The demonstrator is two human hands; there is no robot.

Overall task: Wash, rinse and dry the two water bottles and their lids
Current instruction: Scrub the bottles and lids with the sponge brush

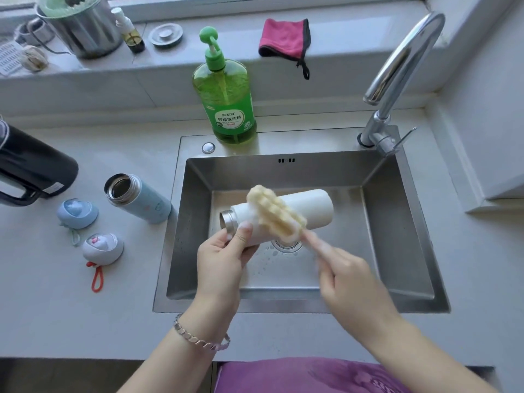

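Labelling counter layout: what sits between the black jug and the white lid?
The blue lid lies on the counter between the black jug and the white lid; the head view shows it.

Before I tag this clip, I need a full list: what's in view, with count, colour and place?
white bottle: 1, white, held over the sink
sponge brush: 1, pale yellow, against the white bottle
blue bottle: 1, light blue, uncapped, counter left of sink
blue lid: 1, light blue, counter left of blue bottle
white lid: 1, white with red loop, counter beside blue lid
soap bottle: 1, green, behind sink
faucet: 1, chrome, sink's back right
cloth: 1, pink, window ledge
jug: 1, black, far left counter
left hand: grips white bottle near its neck
right hand: holds brush handle
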